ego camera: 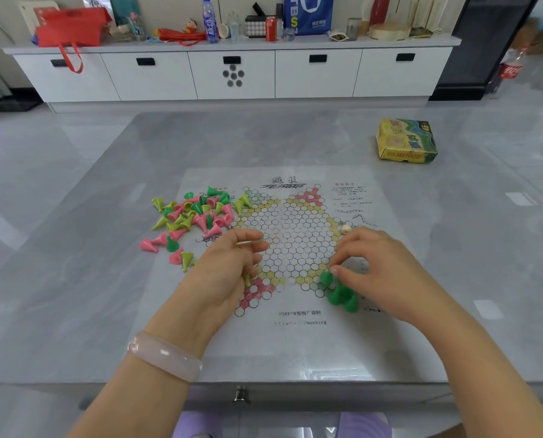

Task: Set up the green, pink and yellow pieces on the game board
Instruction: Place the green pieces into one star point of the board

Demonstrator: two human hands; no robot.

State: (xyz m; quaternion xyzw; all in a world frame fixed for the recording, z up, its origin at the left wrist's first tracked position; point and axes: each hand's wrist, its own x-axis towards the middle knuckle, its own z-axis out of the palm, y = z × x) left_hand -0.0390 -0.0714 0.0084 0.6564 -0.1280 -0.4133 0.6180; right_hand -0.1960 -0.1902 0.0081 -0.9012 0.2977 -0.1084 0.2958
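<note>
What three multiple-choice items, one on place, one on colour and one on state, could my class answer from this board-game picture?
1. Where does the heap of loose pieces lie?
A. at the board's left edge
B. inside the yellow box
C. on the white cabinet

2. What colour are the pieces standing at the board's near right corner?
A. pink
B. yellow
C. green

3. What is the right hand doing?
A. resting flat
B. pinching a green piece in its fingers
C. lifting the box

Answers: 1 A, the heap overlaps the sheet's left edge; 2 C, all in that cluster are green; 3 B, fingertips close on a green piece.
</note>
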